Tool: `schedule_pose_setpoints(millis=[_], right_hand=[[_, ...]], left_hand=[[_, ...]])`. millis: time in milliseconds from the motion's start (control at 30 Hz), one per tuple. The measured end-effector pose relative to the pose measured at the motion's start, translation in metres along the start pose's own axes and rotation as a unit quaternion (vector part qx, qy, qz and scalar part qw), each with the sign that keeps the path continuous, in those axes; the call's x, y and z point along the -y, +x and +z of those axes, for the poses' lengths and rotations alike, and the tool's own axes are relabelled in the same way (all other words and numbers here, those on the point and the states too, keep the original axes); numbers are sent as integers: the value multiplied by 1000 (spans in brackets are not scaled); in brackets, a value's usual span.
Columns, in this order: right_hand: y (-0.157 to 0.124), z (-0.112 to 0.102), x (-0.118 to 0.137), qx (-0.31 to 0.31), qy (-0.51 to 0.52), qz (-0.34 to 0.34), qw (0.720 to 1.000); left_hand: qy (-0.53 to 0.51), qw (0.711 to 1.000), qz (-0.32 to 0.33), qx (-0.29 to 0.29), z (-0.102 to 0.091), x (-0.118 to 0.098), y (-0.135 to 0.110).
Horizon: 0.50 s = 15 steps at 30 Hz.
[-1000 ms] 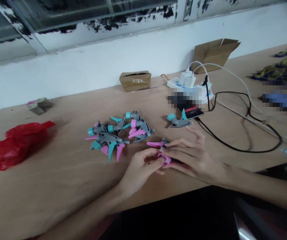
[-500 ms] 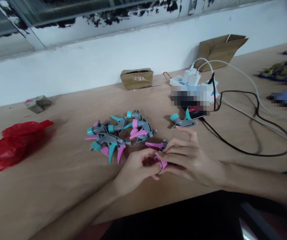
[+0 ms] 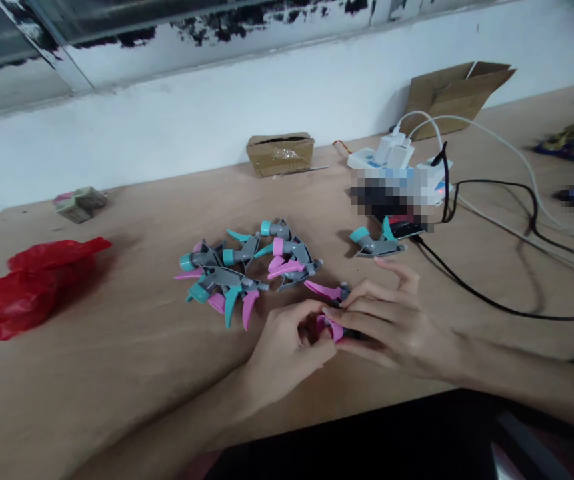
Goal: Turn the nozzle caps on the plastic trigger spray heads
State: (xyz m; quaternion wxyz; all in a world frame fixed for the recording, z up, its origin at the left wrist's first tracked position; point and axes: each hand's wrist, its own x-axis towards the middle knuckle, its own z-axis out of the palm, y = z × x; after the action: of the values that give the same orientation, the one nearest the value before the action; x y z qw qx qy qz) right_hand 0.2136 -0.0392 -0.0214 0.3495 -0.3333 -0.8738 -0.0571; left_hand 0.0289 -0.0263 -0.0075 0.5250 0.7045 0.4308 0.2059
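Note:
Close to the table's front edge, my two hands meet around one spray trigger head [image 3: 323, 291], grey with a pink trigger and a pink collar. My right hand [image 3: 391, 320] is closed around its grey body, which the fingers mostly cover. The thumb and fingers of my left hand [image 3: 289, 347] pinch at the pink collar [image 3: 334, 328]. Left of my hands lies a pile of spray trigger heads [image 3: 227, 277], grey with teal or pink collars and triggers. A single teal and grey spray trigger head [image 3: 379, 243] lies apart, just beyond my right fingers.
A crumpled red plastic bag [image 3: 37, 283] lies at the left. Along the wall are a small cardboard box [image 3: 281, 157], a larger open carton [image 3: 451, 100] and a white power strip [image 3: 364, 159] with chargers. A black cable [image 3: 491, 307] loops across the right side.
The view has shifted slightly, so things on the table appear a little further right. Both hands stay at the spray trigger head, with the pink collar turned a little between the fingers.

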Motion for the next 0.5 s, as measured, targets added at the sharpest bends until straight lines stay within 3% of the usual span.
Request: schedule_pose_setpoints(millis=[133, 300, 500], right_hand=[[-1, 3, 0, -19, -9, -5, 1000], [-1, 3, 0, -35, 24, 35, 998], [-1, 5, -2, -38, 51, 46, 997]], left_hand=[[-12, 1000, -9, 8, -3, -1, 0], [-82, 992, -18, 94, -14, -1, 5], [-132, 986, -40, 97, -15, -1, 6]])
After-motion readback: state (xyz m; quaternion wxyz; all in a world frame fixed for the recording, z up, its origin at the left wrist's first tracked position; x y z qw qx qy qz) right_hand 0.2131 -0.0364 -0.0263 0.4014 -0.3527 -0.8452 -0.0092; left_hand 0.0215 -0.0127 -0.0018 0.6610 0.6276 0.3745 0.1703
